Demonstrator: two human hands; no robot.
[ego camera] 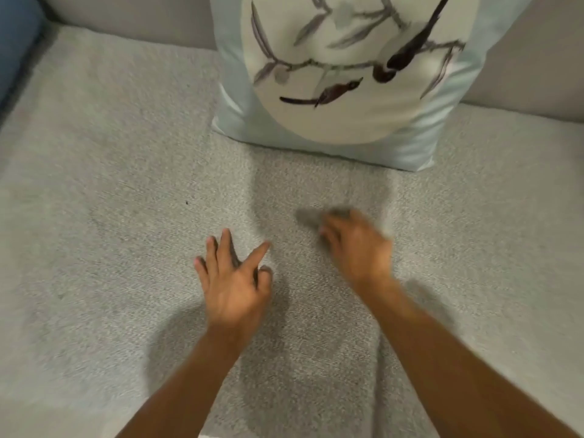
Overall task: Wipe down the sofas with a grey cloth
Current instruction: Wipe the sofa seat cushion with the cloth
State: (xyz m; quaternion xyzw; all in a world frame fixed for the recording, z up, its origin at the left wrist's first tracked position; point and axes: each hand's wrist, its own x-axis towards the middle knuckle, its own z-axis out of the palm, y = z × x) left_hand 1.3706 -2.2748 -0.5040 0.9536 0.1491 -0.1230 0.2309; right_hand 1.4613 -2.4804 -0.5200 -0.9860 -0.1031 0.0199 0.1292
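grey cloth (311,216) in right hand (357,248); left hand (234,286) flat on sofa (110,216).

- Right hand (357,248), 1 o'clock of left hand (234,289): motion-blurred, fingers not separable, grip unreadable.
- Grey cloth (311,216), 11 o'clock of right hand: dark smear only, partly under the fingers; outline unreadable.
- Bird-print cushion (341,90), 12 o'clock: top cut by frame edge.
- Blue item (15,42), 10 o'clock: cut by left edge, kind unclear.
- Left forearm (189,374), right forearm (442,358): cut by bottom edge.
- Dark speck (187,202), 11 o'clock of left hand: too small to identify.
- White sliver (208,435), 6 o'clock: cut off, unidentifiable.
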